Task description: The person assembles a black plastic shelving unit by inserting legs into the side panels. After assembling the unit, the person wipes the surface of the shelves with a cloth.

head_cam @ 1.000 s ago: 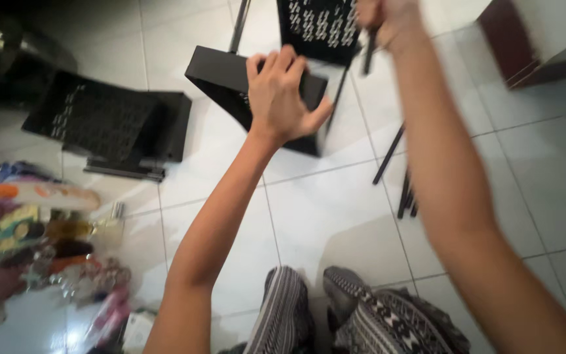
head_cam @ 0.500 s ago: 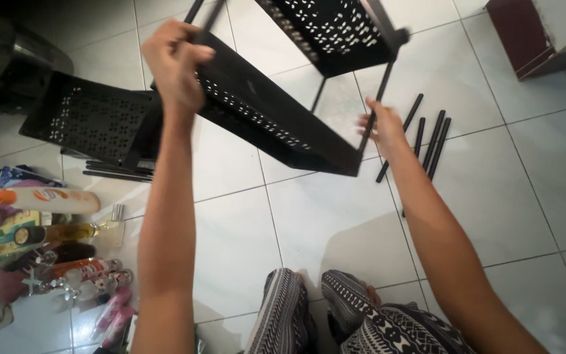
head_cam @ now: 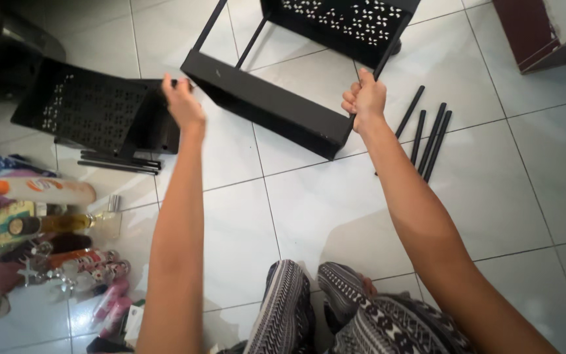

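**Inspector:** Black shelf frame [head_cam: 266, 105] is held above the tiled floor [head_cam: 525, 177]. Right hand [head_cam: 365, 99] is clenched round a corner post; left hand [head_cam: 181, 103] sits at the near-left corner.

**Assessor:** Risks?

**Inspector:** A post joint may slip and drop a tray. The left hand's fingers are hidden, so its grip cannot be confirmed; the frame's far end is cut off.

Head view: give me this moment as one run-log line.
left hand: at rack left end | right hand: gripping rack post | rack: tilted above floor | rods: loose on floor, right | spare shelf: left
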